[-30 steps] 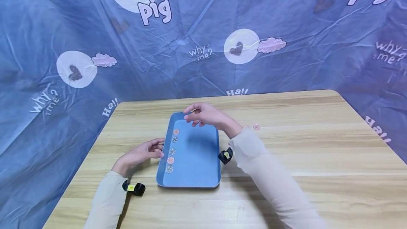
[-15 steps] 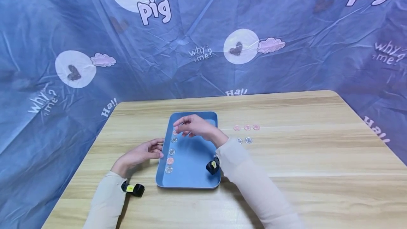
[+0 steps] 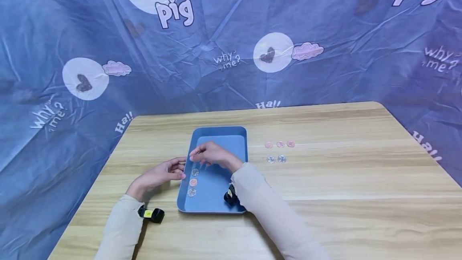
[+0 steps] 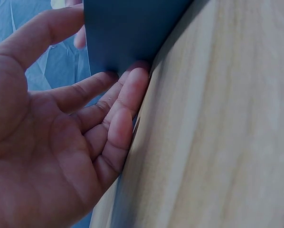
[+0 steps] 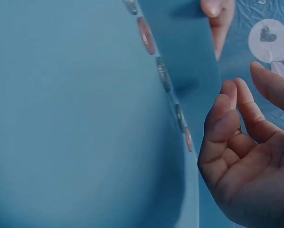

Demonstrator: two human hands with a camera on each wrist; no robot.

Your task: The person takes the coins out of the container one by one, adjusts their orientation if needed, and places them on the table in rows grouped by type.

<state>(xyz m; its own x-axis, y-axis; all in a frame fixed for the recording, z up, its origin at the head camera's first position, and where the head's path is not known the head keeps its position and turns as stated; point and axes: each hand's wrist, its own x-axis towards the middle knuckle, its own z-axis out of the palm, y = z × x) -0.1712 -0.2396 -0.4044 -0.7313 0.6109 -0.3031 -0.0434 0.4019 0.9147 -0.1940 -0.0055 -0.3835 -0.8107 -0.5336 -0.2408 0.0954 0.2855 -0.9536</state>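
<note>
A blue tray lies on the wooden table. Along its left inner side runs a row of several coins: the head view shows a silver coin, a copper coin and another silver coin. The right wrist view shows more of the row, among it a copper coin at the far end. My left hand holds the tray's left wall, thumb over the rim, fingers against the outside. Over the far coins hovers my right hand, its fingers loosely bent, nothing visible in them.
Right of the tray, three copper coins lie in a row on the table, with two silver coins nearer. A blue printed cloth hangs behind the table. Each wrist wears a black camera.
My right hand has moved left and nearer along the coin row, from the tray's far end. The coins on the table at right have come into full view. The left hand stays put.
</note>
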